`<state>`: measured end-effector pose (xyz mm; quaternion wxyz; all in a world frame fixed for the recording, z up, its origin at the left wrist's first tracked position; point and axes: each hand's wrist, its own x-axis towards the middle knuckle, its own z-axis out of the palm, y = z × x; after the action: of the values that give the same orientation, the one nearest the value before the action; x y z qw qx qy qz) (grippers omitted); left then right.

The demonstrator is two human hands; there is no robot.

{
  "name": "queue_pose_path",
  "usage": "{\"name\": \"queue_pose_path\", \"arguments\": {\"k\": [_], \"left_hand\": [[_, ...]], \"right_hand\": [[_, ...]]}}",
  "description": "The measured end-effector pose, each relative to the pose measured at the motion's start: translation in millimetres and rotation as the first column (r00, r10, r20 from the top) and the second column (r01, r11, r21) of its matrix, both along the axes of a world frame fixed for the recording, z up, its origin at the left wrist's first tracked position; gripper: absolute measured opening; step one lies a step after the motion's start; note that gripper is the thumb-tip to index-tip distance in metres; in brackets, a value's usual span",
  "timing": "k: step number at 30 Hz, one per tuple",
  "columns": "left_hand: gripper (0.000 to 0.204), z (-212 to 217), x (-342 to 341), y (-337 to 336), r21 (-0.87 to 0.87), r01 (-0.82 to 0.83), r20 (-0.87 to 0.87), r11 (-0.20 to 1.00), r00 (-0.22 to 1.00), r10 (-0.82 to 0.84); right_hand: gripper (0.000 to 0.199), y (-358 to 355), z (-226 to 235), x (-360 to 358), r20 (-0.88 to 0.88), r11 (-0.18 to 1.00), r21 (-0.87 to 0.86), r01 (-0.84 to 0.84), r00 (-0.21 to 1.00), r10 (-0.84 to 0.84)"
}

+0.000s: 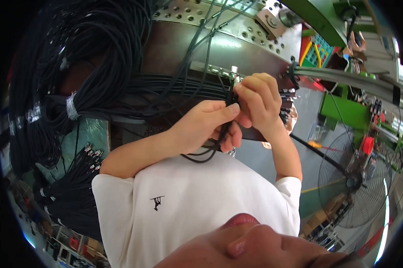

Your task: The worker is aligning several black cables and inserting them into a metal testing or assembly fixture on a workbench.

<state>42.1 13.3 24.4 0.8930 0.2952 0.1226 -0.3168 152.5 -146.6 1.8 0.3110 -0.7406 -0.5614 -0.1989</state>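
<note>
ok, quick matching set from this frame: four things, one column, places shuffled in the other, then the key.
Things
1. left hand
2. right hand
3. bundled black cable coils
4. standing fan

Places
A. lower right of the picture
B. upper left of the picture
C. pinching the thin black cable at its upper end
D. holding the cable from below, its loop hanging under the palm

Pairs: 1-D, 2-C, 3-B, 4-A
</note>
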Motion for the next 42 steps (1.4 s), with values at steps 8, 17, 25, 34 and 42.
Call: {"name": "queue_pose_path", "arguments": {"k": [8, 17, 25, 34, 42], "left_hand": [[0.045, -1.1, -14.2, 9.9, 0.219, -0.25, 0.111, 0.943, 0.967, 0.231], [0.031, -15.3, -11.8, -4.5, -0.019, -0.269, -0.034, 0.963, 0.963, 0.268], [0.032, -13.0, -6.9, -0.8, -0.04, -0.228, -0.064, 0.973, 0.972, 0.225], [0.031, 13.1, 12.1, -7.6, -0.012, 0.02, -0.141, 1.0, 0.99, -0.022], [0.021, 15.4, 11.7, 25.5, 0.773, -0.334, 0.588, 0.54, 0.697, -0.41]], "right_hand": [[0.024, -19.9, -14.2, 7.9, -0.023, 0.984, -0.166, 0.065, 0.997, -0.07], [0.023, -17.4, 1.2, 14.6, 0.022, 0.934, -0.355, -0.029, 0.999, 0.039], [0.019, -12.1, 11.3, 19.1, 0.027, 0.896, -0.441, -0.055, 0.997, 0.075], [0.037, -21.7, 10.4, 2.9, -0.004, 0.975, -0.125, 0.183, 0.983, -0.184], [0.018, -31.8, -28.4, 0.8, -0.578, 0.964, -0.035, 0.265, 0.782, -0.236]]}}
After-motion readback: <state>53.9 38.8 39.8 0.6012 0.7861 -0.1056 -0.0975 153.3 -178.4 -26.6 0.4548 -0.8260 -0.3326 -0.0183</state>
